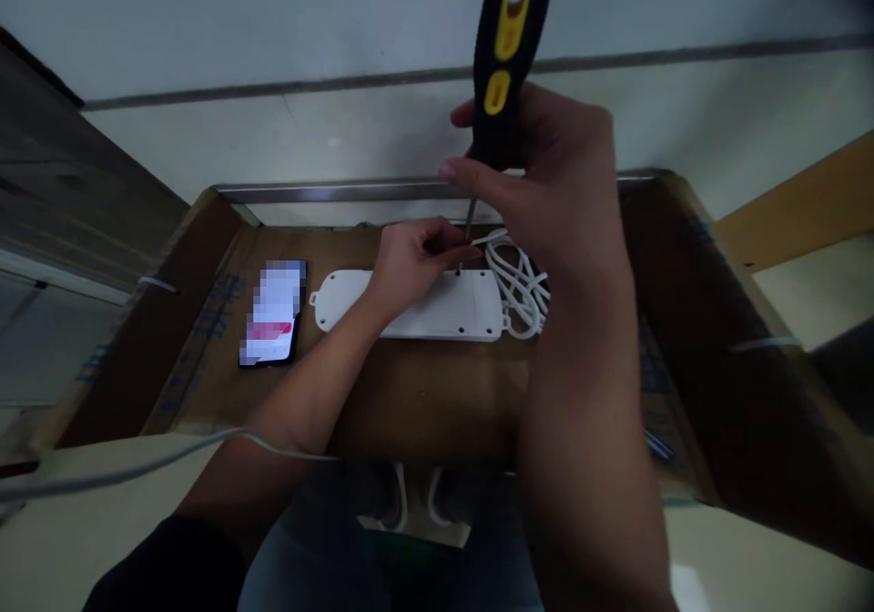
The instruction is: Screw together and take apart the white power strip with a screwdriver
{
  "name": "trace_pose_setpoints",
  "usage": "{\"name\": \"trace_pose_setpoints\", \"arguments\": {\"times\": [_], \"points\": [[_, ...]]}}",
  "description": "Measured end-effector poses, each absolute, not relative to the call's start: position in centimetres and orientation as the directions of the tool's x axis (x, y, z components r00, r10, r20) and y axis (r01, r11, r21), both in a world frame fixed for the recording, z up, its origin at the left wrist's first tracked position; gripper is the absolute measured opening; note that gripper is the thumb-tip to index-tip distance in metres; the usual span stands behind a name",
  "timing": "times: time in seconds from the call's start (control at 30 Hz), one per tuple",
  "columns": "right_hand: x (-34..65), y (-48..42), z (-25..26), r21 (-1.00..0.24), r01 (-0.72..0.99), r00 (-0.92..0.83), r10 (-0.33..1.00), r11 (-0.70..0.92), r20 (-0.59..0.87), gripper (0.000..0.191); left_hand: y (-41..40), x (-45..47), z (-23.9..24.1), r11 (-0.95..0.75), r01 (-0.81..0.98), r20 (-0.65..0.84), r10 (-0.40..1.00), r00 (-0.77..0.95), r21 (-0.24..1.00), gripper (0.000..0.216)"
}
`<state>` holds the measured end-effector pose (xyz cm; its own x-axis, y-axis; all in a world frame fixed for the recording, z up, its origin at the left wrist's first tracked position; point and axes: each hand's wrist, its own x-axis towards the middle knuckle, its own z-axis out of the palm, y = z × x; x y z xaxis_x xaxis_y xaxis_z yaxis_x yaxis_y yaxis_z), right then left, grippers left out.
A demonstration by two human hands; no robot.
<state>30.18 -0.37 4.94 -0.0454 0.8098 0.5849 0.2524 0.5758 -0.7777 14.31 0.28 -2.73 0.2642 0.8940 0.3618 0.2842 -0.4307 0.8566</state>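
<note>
A white power strip (437, 307) lies face down on a cardboard sheet (423, 393), with its white cord (523, 284) coiled at its right end. My right hand (546, 175) is closed around a black and yellow screwdriver (505, 38) held upright, its tip down at a screw hole near the strip's far edge. My left hand (413, 257) rests on the strip with its fingertips pinched together right beside the screwdriver tip. Whether they hold a screw is too small to tell.
A phone (273, 313) with a lit screen lies on the cardboard left of the strip. The cardboard flaps (724, 321) rise at both sides. A metal rail (341, 191) runs along the far edge. A thin white cable (137, 466) crosses the near left.
</note>
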Motion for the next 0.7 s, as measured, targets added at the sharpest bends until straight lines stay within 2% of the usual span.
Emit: {"name": "trace_pose_setpoints", "arguments": {"times": [0.1, 0.23, 0.3, 0.43, 0.53, 0.6, 0.7], "points": [[30.2, -0.4, 5.0, -0.786, 0.138, -0.081, 0.797, 0.603, 0.598, 0.034, 0.2, 14.2, -2.5, -0.427, 0.289, 0.360, 0.897, 0.259, 0.857, 0.030], [29.9, -1.0, 5.2, -0.807, 0.049, -0.125, 0.805, 0.588, 0.579, 0.036, 0.3, 13.2, -1.7, -0.446, 0.264, 0.281, 0.827, 0.486, 0.855, 0.025], [29.8, -1.2, 5.2, -0.813, 0.054, -0.132, 0.812, 0.579, 0.569, 0.039, 0.4, 12.7, -1.5, -0.455, 0.268, 0.261, 0.803, 0.536, 0.849, 0.024], [29.9, -1.1, 5.3, -0.803, 0.197, -0.056, 0.825, 0.562, 0.563, 0.040, 0.6, 13.0, -1.9, -0.452, 0.293, 0.292, 0.840, 0.456, 0.842, 0.023], [30.1, -0.7, 5.2, -0.788, 0.326, 0.005, 0.833, 0.522, 0.553, 0.030, 0.6, 13.6, -2.4, -0.453, 0.308, 0.326, 0.863, 0.385, 0.837, 0.022], [30.2, -0.5, 5.1, -0.786, 0.294, -0.012, 0.824, 0.544, 0.566, 0.026, 0.6, 13.8, -2.5, -0.451, 0.310, 0.340, 0.872, 0.352, 0.837, 0.024], [30.0, -0.5, 5.1, -0.787, 0.142, -0.072, 0.799, 0.601, 0.597, 0.028, 0.5, 13.6, -2.2, -0.452, 0.289, 0.334, 0.864, 0.377, 0.844, 0.023]]}}
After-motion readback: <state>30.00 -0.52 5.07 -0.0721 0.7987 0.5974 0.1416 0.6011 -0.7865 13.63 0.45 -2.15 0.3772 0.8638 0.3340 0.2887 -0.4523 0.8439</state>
